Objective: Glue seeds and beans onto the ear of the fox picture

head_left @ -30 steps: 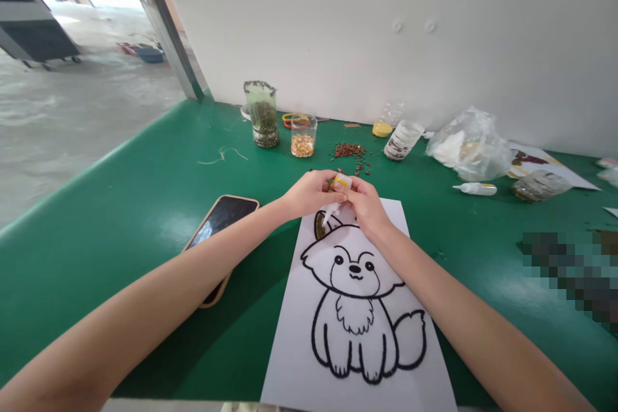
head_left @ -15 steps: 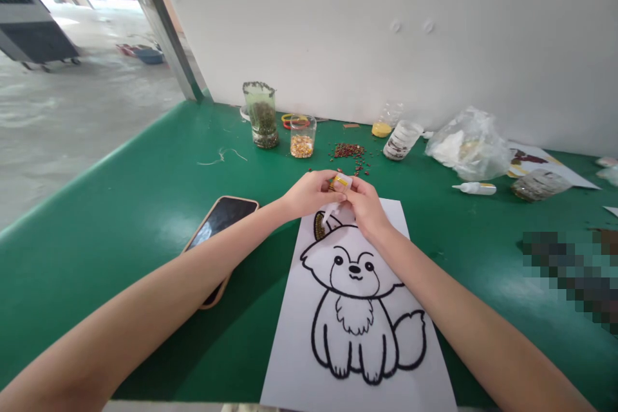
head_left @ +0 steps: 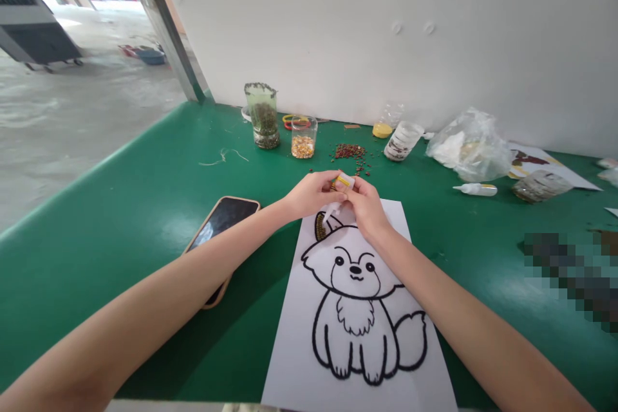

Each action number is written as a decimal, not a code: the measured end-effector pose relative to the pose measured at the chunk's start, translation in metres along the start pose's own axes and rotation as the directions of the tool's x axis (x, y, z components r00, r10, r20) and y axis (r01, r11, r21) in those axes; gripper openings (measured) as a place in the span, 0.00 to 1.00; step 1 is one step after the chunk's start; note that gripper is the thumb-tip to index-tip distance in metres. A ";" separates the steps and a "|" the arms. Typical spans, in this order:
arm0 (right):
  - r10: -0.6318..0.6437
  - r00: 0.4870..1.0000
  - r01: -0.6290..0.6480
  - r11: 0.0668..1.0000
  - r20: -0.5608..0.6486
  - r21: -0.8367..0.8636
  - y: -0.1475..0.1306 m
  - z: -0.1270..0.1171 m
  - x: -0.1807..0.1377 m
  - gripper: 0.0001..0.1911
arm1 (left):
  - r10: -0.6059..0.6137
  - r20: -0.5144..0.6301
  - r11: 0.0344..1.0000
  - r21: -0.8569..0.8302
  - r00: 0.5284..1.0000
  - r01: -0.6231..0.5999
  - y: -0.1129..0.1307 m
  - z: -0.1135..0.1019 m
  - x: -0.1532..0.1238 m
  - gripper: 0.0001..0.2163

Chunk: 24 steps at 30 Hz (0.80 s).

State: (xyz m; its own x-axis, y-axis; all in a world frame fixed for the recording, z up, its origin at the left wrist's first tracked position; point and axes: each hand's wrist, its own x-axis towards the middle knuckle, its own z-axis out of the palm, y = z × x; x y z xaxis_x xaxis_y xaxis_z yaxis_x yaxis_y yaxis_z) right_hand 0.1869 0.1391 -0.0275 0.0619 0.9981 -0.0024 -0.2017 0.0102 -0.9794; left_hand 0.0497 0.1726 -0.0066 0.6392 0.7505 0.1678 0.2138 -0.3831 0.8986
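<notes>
Both my left hand (head_left: 317, 193) and my right hand (head_left: 365, 205) are closed around a small white glue bottle (head_left: 344, 181) with a yellow label. Its nozzle tilts down to the left, with the tip at the ear of a fox drawing. The drawing, in thick black outline, is on a white sheet of paper (head_left: 299, 341). Inside the left ear, small brown-green seeds (head_left: 319, 226) cover one strip. The other ear is mostly hidden behind my right hand. Just beyond my hands lies a loose pile of reddish-brown seeds (head_left: 349, 151).
A phone (head_left: 226, 215) lies under my left forearm. Along the back stand a green cup of seeds (head_left: 264, 117), a cup of corn kernels (head_left: 303, 145) and a tipped plastic cup (head_left: 402, 141). To the right are a plastic bag (head_left: 470, 148) and another glue bottle (head_left: 477, 189).
Nearly everything stays in place. The camera view has shifted very slightly, and both hands keep their hold on the glue bottle at the ear.
</notes>
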 end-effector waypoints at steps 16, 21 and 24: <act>-0.058 0.998 0.058 0.998 -0.022 0.014 0.003 0.000 0.000 0.14 | 0.037 0.010 0.999 -0.024 0.999 -0.037 -0.005 0.001 0.001 0.13; -0.084 0.996 0.085 0.996 -0.032 0.010 0.002 -0.001 0.000 0.15 | 0.050 -0.007 0.998 -0.027 0.999 -0.050 -0.005 0.003 0.001 0.11; -0.093 0.995 0.093 0.996 -0.045 -0.007 0.002 -0.001 -0.001 0.15 | 0.058 -0.021 0.998 -0.025 0.998 -0.059 -0.006 0.004 0.001 0.11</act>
State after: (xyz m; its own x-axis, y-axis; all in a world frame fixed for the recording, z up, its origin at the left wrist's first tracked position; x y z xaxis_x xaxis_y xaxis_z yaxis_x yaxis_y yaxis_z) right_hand 0.1873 0.1384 -0.0295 0.1238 0.9891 0.0795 -0.1883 0.1021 -0.9768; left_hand 0.0522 0.1734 -0.0130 0.6350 0.7380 0.2282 0.1570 -0.4126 0.8973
